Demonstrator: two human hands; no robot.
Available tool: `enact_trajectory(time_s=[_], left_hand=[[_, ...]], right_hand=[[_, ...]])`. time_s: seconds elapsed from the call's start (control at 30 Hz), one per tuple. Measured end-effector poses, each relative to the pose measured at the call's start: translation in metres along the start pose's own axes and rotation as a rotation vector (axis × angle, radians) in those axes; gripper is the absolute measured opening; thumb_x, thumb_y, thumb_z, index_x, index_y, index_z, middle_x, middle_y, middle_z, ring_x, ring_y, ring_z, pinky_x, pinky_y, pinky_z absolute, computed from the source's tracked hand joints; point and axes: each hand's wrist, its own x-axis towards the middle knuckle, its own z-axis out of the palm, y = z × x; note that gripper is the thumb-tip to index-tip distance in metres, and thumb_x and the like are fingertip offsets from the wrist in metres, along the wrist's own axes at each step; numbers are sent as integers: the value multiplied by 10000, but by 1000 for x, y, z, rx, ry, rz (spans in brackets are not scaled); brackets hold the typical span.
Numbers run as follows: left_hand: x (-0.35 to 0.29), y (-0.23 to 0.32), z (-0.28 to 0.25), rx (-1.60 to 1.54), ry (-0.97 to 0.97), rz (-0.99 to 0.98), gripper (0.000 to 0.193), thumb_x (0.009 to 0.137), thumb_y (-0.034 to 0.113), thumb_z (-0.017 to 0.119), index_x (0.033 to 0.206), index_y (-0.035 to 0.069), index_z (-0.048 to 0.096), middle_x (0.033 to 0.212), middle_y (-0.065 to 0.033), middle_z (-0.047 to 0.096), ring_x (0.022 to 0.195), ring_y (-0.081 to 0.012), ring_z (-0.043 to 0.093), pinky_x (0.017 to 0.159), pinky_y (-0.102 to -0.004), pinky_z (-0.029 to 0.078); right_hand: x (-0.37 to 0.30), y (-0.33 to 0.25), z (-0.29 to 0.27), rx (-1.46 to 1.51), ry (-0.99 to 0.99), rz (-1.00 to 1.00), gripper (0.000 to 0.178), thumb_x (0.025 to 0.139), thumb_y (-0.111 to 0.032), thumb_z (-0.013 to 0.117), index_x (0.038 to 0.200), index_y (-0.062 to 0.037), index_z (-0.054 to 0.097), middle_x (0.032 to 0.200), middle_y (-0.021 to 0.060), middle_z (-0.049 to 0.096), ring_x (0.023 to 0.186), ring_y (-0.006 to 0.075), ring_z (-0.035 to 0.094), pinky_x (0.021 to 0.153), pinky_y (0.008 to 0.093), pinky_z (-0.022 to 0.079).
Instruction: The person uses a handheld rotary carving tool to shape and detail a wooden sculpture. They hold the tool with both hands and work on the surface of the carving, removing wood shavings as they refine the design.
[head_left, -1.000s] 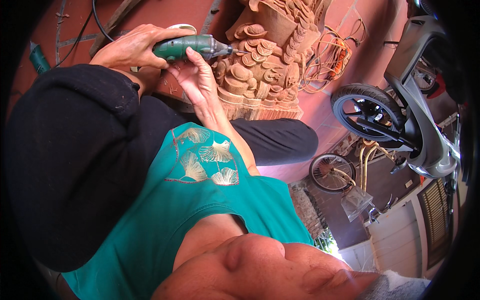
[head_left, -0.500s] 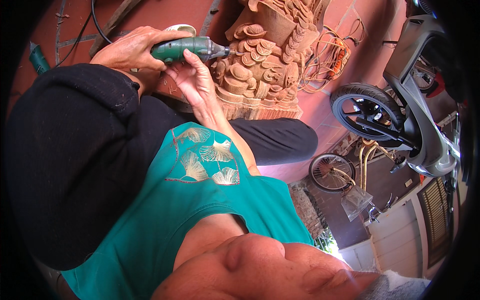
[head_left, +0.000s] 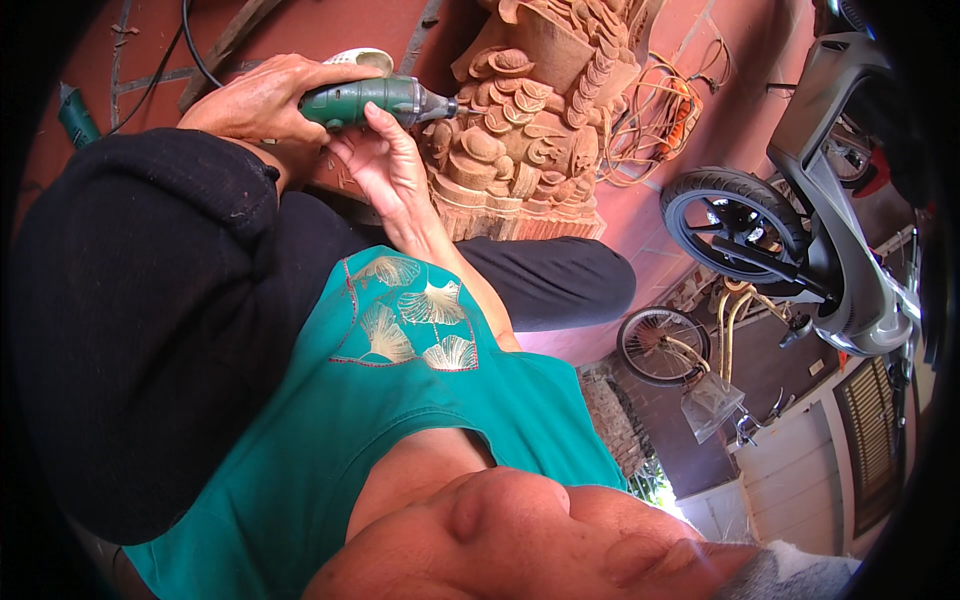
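Holding the green tool point(head_left: 375, 100) tight, the left hand point(head_left: 262, 100) wraps around its back end. The right hand point(head_left: 385, 165) sits just under the tool, with a thumb on its body and its other fingers loosely curled by the carving point(head_left: 530, 130). The tool's tip touches the carving's left side, by the small round shapes.

To do this well, I think the tool should move slowly and press only lightly, so it does not slip and scratch the wood. The lower hand should keep it steady.

The tip itself is too small to see. The carving's top is cut off. A cord point(head_left: 190, 45) runs up from the tool, out of sight. Right of the carving stands a scooter point(head_left: 800, 220).
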Motion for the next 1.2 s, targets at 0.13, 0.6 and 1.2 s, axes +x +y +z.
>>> enact_trajectory(time_s=[0.13,0.6,1.2], left_hand=[[0,1,-1,5,-33,-54,812,588,105,761,1387,83,620,1195,-265,705,1123,-445,673,968,-460,526],[2,3,2,26,43,110,848,573,52,766,1404,139,622,1116,-250,730,1057,-435,702,950,-487,551],[12,-13,2,28,-11,179,864,565,73,756,1414,121,603,1139,-251,717,1055,-437,693,968,-484,543]], right_hand=[[0,2,-4,20,10,4,432,925,-84,757,1315,-54,573,1233,116,660,1168,277,638,1083,516,501],[-5,6,0,48,25,-34,382,920,-75,752,1273,-47,609,1196,112,685,1186,284,633,1095,517,483],[-10,2,7,25,23,-100,420,907,-74,756,1299,-80,606,1210,102,695,1182,260,643,1129,530,457]])
